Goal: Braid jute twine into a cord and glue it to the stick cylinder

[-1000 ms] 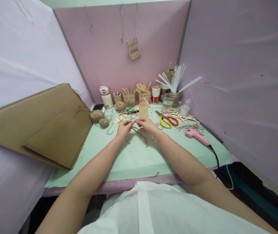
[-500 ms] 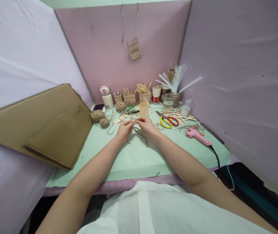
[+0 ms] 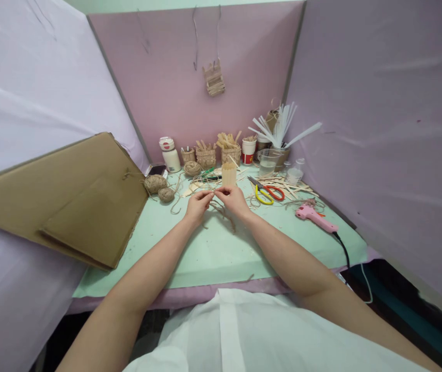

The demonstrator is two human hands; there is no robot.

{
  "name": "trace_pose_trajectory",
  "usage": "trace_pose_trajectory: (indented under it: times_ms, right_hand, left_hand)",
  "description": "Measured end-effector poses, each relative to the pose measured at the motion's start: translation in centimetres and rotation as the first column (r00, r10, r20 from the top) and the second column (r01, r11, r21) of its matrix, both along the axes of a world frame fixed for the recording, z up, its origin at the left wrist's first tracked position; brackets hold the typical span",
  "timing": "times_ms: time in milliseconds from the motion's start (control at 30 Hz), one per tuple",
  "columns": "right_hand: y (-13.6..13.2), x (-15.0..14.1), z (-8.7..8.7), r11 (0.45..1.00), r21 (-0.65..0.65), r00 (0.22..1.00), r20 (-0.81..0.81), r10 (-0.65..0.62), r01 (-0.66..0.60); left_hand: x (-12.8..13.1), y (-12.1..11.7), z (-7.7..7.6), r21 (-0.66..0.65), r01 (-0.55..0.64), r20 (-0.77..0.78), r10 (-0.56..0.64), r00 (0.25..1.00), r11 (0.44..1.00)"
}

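Observation:
My left hand (image 3: 199, 205) and my right hand (image 3: 232, 200) meet fingertip to fingertip over the middle of the table. Both are closed in a pinch on brown twine (image 3: 224, 213), whose loose ends hang below my fingers towards the tabletop. The exact spot where the twine is pinched is mostly hidden by the fingers. Just behind my right hand stands a small upright holder of pale wooden sticks (image 3: 229, 174). Scissors (image 3: 264, 191) with yellow and red handles lie to the right of it.
Balls of twine (image 3: 155, 183) and a large cardboard sheet (image 3: 89, 201) are on the left. A pink glue gun (image 3: 316, 217) with a black cord lies at right, near loose wooden strips (image 3: 288, 187). Baskets of sticks (image 3: 231, 152), a white bottle (image 3: 169, 155) and a plastic cup (image 3: 267, 163) line the back.
My hands stay together at nearly the same place, with only slight finger movement; the right fingertips shift a little to the left. Everything on the table stays where it was.

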State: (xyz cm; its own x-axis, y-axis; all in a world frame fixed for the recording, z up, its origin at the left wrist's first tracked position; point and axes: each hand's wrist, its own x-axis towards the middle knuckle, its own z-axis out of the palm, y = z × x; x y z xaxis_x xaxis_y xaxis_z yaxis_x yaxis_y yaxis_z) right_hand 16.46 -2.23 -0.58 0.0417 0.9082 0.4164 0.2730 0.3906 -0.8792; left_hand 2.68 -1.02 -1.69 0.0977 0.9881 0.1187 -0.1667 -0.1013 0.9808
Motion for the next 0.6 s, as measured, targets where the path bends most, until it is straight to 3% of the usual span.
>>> trace_pose_trajectory:
  times_ms: [133, 233, 333, 433, 500, 600]
  right_hand:
    - [-0.2, 0.0, 0.1, 0.998, 0.023, 0.998, 0.014, -0.054, 0.054]
    - [-0.4, -0.2, 0.2, 0.996, 0.029, 0.997, 0.010, -0.082, 0.082]
    - [-0.5, -0.5, 0.2, 0.997, 0.034, 0.997, 0.018, -0.069, 0.068]
    - [-0.6, -0.7, 0.1, 0.998, 0.066, 0.999, 0.036, -0.027, 0.025]
    - [-0.6, -0.7, 0.1, 0.996, 0.086, 0.999, 0.036, 0.005, -0.008]
    - [-0.6, -0.7, 0.1, 0.997, 0.071, 1.000, -0.007, 0.030, -0.029]
  left_hand:
    - [0.4, -0.3, 0.2, -0.009, -0.049, -0.023, 0.049, 0.999, 0.999]
    - [0.7, -0.6, 0.5, -0.090, -0.048, 0.061, 0.054, 0.997, 0.995]
    - [0.8, -0.5, 0.8, -0.225, 0.089, 0.252, -0.031, 0.967, 0.970]
    - [0.4, -0.3, 1.0, -0.347, 0.252, 0.396, -0.103, 0.912, 0.903]
    - [0.2, -0.2, 1.2, -0.380, 0.293, 0.421, -0.118, 0.899, 0.878]
    - [0.1, -0.2, 1.3, -0.342, 0.262, 0.369, -0.128, 0.921, 0.902]
